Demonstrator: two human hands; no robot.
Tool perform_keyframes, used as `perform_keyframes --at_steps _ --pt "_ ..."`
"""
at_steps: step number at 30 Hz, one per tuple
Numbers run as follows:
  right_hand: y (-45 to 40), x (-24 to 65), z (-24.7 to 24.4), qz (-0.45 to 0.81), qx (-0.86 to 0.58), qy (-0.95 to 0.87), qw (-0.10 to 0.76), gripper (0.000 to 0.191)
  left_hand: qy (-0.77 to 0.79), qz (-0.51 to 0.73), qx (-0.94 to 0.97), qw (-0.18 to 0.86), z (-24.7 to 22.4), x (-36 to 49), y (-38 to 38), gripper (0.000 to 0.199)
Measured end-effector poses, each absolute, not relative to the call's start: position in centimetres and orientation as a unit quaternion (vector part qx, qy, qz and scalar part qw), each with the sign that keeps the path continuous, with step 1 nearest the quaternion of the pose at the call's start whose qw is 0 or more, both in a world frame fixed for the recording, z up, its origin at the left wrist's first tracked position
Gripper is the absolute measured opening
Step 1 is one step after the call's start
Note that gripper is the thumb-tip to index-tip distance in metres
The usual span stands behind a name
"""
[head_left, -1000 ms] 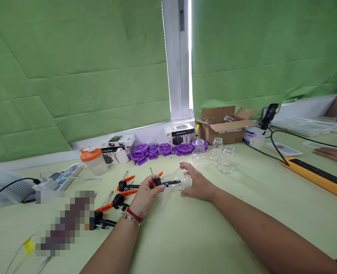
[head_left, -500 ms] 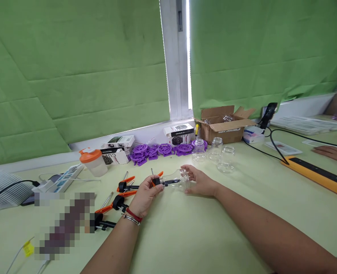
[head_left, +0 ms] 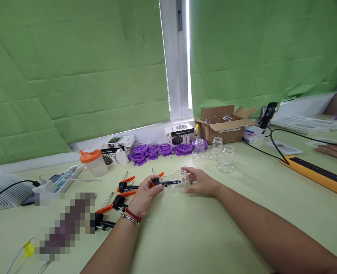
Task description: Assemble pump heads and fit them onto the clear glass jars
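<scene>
Head view: left hand (head_left: 143, 196) pinches black fitting (head_left: 156, 182) into clear bottle (head_left: 182, 175) from nine o'clock; right hand (head_left: 203, 183) clasps three-o'clock end; alignment seems needed.

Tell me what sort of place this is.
Probably a small assembly workbench: loose black-and-orange pump parts, clear jars and an open cardboard box sit on one long table.

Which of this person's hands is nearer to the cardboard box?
The right hand is nearer: it holds the wide end of the jar, this side of the cardboard box and slightly left. The left hand is farther left, holding a black-and-orange piece at the jar's neck.
</scene>
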State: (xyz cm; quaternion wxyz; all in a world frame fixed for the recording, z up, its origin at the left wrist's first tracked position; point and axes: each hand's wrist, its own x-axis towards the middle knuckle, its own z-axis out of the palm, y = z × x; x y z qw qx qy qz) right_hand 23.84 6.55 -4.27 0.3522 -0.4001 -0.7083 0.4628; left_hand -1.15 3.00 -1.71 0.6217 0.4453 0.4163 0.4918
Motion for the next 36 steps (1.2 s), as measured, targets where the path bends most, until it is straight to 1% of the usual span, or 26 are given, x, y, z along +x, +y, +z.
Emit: perform_keyframes --at_steps 3,8,14,21,25,28,29,32,36 --pt "6.59 23.87 -4.22 0.491 -0.376 -0.693 0.37 0.087 0.413 0.49 0.447 0.624 -1.56 -1.12 2.92 0.043" --pt "6.67 23.86 -4.37 0.517 -0.338 -0.681 0.392 0.065 0.415 0.49 0.443 0.626 -1.36 -0.95 2.74 0.043" --pt "6.89 23.88 -4.25 0.502 -0.401 -0.68 0.355 0.057 0.41 0.484 0.454 0.626 -1.56 -0.91 2.65 0.042" --pt "6.38 23.53 -3.55 0.485 -0.427 -0.678 0.35 0.064 0.413 0.487 0.459 0.618 -1.71 -0.83 2.73 0.043" --pt "6.34 23.78 -3.91 0.521 -0.392 -0.664 0.364 0.06 0.413 0.504 0.44 0.618 -1.66 -0.97 2.94 0.043" --pt "6.3 24.18 -4.13 0.563 -0.338 -0.653 0.376 0.079 0.413 0.504 0.442 0.616 -1.6 -1.05 3.01 0.043" --pt "6.26 24.28 -4.13 0.572 -0.324 -0.654 0.375 0.081 0.414 0.503 0.445 0.615 -1.59 -1.06 3.0 0.043" --pt "6.14 24.39 -3.96 0.584 -0.307 -0.65 0.377 0.073 0.416 0.501 0.45 0.612 -1.62 -1.08 2.97 0.043" --pt "6.14 24.17 -3.74 0.578 -0.333 -0.642 0.379 0.066 0.418 0.497 0.453 0.611 -1.76 -1.21 2.97 0.043"
